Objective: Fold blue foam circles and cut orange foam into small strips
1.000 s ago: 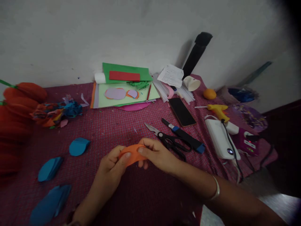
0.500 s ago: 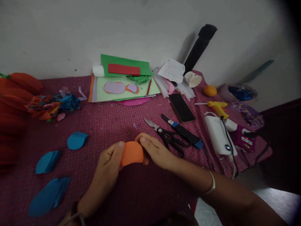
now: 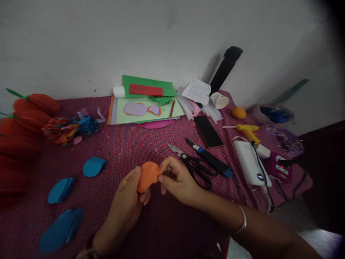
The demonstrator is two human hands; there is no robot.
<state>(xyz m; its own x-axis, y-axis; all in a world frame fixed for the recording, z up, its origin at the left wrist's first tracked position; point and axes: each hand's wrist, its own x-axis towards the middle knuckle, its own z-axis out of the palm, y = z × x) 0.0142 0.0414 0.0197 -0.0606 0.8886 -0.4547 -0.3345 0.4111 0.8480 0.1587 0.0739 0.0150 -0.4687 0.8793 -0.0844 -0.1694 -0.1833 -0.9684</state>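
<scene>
Between my two hands is an orange paper cutout (image 3: 148,176), rounded at the top, held above the table. My left hand (image 3: 129,196) grips its left side, thumb on the front and fingers behind. The thumb and fingers of my right hand (image 3: 176,180) pinch its right edge. Whether it is one sheet or several I cannot tell. To the left lie blue paper cutouts in three groups: a small one (image 3: 93,166), a middle stack (image 3: 60,190) and a larger fanned stack (image 3: 61,230). Black-handled scissors (image 3: 195,165) lie just beyond my right hand.
A blue-and-black box cutter (image 3: 212,158) and a phone (image 3: 208,131) lie right of centre. Farther right are a yellow glue gun (image 3: 249,132), a white power bank (image 3: 250,163) and cables. Coloured sheets (image 3: 151,86) lie by the wall. Orange pumpkin-like shapes (image 3: 29,118) stand left.
My right fingers have shifted to pinch the cutout's right edge, and the cutout now tilts, its right side higher. The view has tipped slightly, so the table things sit lower in the picture.
</scene>
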